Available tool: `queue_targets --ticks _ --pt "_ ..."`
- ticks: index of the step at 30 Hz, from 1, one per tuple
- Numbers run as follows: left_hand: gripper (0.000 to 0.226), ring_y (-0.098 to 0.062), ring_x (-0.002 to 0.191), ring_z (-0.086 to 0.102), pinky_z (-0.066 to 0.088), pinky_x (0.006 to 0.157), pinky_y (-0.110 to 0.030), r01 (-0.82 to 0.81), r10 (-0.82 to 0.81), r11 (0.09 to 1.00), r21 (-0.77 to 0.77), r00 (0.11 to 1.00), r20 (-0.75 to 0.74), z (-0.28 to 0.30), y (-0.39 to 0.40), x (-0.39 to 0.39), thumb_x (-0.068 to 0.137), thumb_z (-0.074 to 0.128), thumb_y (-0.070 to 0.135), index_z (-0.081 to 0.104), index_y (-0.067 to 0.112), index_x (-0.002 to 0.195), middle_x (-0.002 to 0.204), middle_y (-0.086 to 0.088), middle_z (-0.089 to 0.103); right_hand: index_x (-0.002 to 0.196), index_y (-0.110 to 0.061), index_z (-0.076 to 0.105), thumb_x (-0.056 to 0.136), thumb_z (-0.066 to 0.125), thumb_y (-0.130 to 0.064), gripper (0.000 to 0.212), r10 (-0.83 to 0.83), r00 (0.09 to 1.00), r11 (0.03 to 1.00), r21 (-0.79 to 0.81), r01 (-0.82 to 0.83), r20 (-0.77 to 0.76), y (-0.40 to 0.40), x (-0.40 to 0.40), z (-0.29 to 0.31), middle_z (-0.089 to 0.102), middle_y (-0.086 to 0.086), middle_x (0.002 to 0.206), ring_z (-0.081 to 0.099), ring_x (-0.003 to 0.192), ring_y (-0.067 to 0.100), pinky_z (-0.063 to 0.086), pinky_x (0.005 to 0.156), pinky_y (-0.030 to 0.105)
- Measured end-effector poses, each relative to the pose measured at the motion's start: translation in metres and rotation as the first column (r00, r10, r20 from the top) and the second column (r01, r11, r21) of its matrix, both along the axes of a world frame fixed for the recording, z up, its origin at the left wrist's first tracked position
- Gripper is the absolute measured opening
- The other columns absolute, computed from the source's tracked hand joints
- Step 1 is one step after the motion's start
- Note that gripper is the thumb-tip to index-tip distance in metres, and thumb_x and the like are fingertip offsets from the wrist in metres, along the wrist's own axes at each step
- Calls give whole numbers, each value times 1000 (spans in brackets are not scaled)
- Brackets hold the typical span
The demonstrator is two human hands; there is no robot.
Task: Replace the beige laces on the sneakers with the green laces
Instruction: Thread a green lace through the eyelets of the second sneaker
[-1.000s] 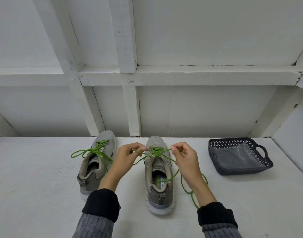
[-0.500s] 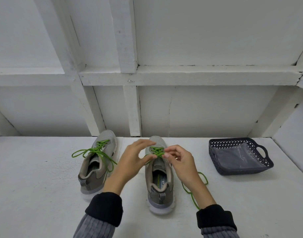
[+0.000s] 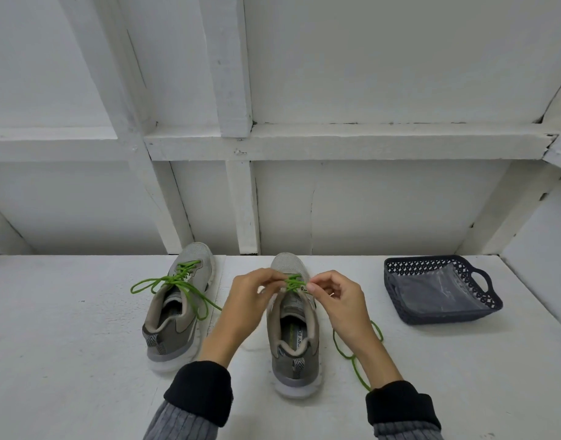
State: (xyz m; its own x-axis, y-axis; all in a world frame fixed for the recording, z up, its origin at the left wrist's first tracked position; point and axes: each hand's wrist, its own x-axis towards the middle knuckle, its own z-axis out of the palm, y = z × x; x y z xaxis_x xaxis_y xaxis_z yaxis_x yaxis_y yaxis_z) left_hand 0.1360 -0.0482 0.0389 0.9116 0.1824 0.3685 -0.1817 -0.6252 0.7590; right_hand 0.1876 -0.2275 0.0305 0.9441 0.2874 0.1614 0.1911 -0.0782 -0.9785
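Two grey sneakers stand toe-away on the white surface. The left sneaker (image 3: 177, 309) carries a green lace (image 3: 174, 282) tied in loose loops that spill to both sides. Over the tongue of the right sneaker (image 3: 293, 331), my left hand (image 3: 244, 308) and my right hand (image 3: 339, 304) each pinch the green lace (image 3: 293, 281) near the upper eyelets. A slack length of that lace (image 3: 357, 360) trails on the surface to the right of the shoe, partly hidden by my right wrist. No beige lace shows.
A dark perforated plastic basket (image 3: 482, 277) with a clear bag inside sits at the right. White wooden wall framing (image 3: 241, 144) rises directly behind the shoes. A side wall closes in at far right.
Both hands came together over the right sneaker's tongue, drawing the spread lace ends inward. The lace loop that crossed the shoe opening is gone from there.
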Motion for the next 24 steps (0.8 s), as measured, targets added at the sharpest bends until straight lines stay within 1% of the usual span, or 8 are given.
queue_targets --ticks 5,10,13,15,17,19,22,24 --pt "18 6 76 64 46 73 -6 -153 153 988 -25 988 14 0 25 -4 88 65 -4 76 9 95 82 14 68 87 -31 72 90 62 -6 28 -29 1000 999 -34 29 -6 -16 5 -2 73 -8 81 62 74 3 48 70 19" --pt "17 -1 80 65 49 74 -10 -226 226 974 27 974 6 -5 35 -5 88 68 3 76 12 99 85 12 69 78 -24 70 84 72 -11 14 -181 983 983 -9 181 5 -11 4 -3 70 -6 75 63 71 5 51 69 22" --pt "25 -5 97 62 43 82 -10 -195 200 978 78 978 -56 -4 31 -7 93 65 16 70 19 116 102 13 66 81 -29 70 90 64 -8 24 -154 988 988 -20 155 32 -10 4 0 70 -5 78 62 71 6 52 70 19" --pt "32 1 109 55 38 91 -10 -113 118 992 60 989 -87 -1 20 -7 94 63 23 64 23 126 116 15 63 83 -30 69 91 61 -4 29 -106 994 994 -23 107 31 -6 1 2 71 -3 79 64 73 9 53 71 18" --pt "31 6 111 55 37 94 -5 -6 8 1000 16 995 -97 3 4 -5 93 65 25 66 25 124 118 16 66 85 -24 66 90 63 -5 20 -70 997 997 -15 71 32 0 -2 4 70 -3 80 67 75 10 55 73 22" --pt "25 5 107 60 41 94 -7 51 -52 999 -10 995 -91 5 -11 -2 90 68 22 72 22 114 113 14 70 85 -20 61 89 65 -7 14 -34 998 999 -10 34 52 4 -6 6 69 -3 80 67 76 9 55 72 23" --pt "14 6 93 63 48 87 -12 35 -37 999 -26 997 -70 3 -20 2 88 70 19 77 21 100 96 16 72 85 -19 59 89 65 -9 13 -12 997 1000 7 11 76 6 -9 6 68 -2 82 67 79 10 56 75 24" --pt "10 4 87 63 50 82 -13 -1 -2 999 -39 998 -67 0 -20 2 88 70 19 76 23 94 91 18 70 90 -19 59 90 65 -16 7 -83 996 993 84 80 30 8 -10 1 67 -1 85 66 83 12 55 77 26"
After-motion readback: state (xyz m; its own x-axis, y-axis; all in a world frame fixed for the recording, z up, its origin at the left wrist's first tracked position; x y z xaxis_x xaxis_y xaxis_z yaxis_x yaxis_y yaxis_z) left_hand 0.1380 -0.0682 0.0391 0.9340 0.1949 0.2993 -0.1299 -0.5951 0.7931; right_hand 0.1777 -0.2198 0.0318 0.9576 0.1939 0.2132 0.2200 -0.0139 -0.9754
